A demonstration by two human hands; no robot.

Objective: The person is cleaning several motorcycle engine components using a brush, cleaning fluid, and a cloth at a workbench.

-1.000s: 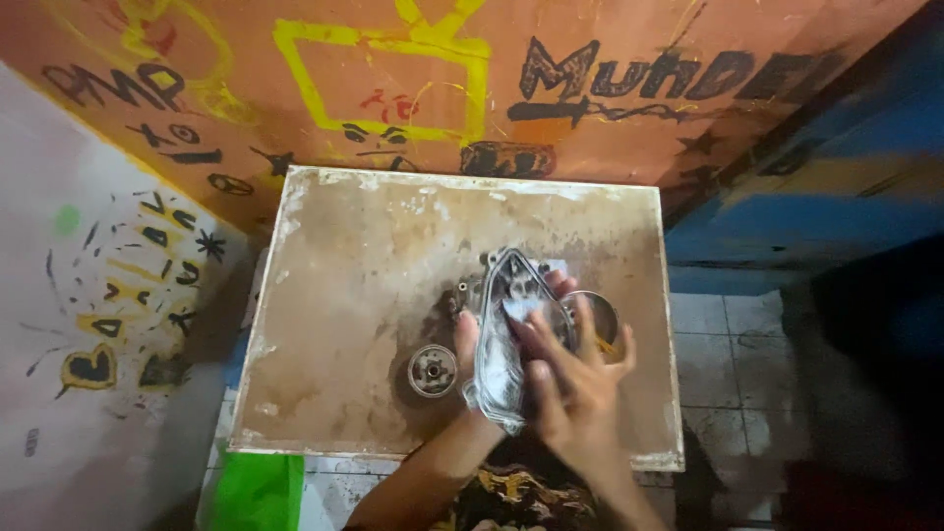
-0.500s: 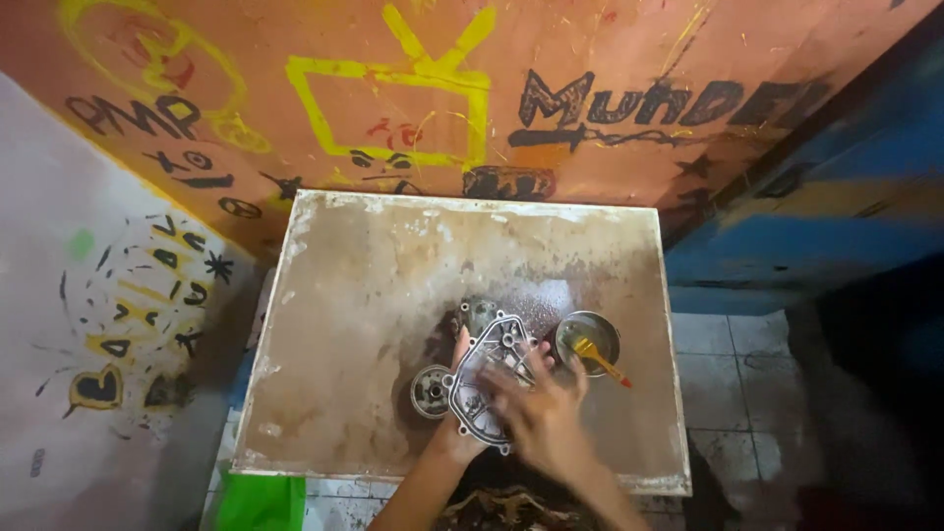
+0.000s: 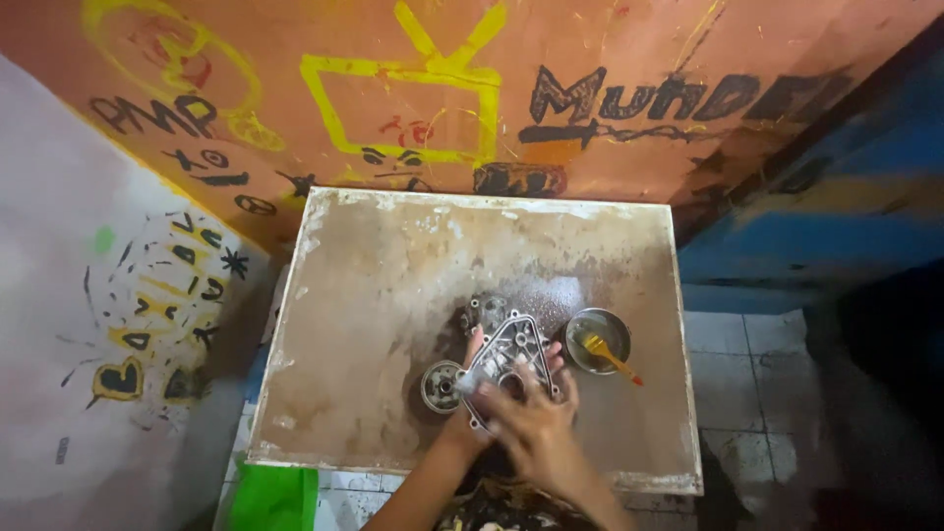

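Two hands are laid on a grey metal cover point(image 3: 513, 354) near the front edge of the tabletop point(image 3: 374, 295). The right hand point(image 3: 526, 425) is spread flat over the cover's near half, its fingers point(image 3: 511, 388) loosely extended and pressed on the metal rather than closed round it. The left hand point(image 3: 470, 379) is mostly hidden under the right; its fingers are seen at the cover's left edge, curled against the rim, and a small pale object is seen there, too blurred to be identified. Whether the left fingers are fully clamped on the rim cannot be told. The cover is roughly triangular, pierced with holes, and is lying flat or slightly tilted on the tabletop; the exact angle cannot be made out.

Just left of the cover a small round metal part point(image 3: 441, 385) is set on the tabletop, near the left wrist. Behind the cover, touching or nearly touching its far tip, another dark metal piece point(image 3: 484, 311) is seen. To the right, a little apart, a shallow metal bowl point(image 3: 598, 340) is placed, and a brush point(image 3: 612, 356) with an orange handle is resting in it, the handle projecting over the rim toward the right.

The tabletop is stained and brownish, with a worn pale border. A painted orange wall point(image 3: 610, 59) stands behind it, and a green object point(image 3: 275, 497) is seen below the front left corner.
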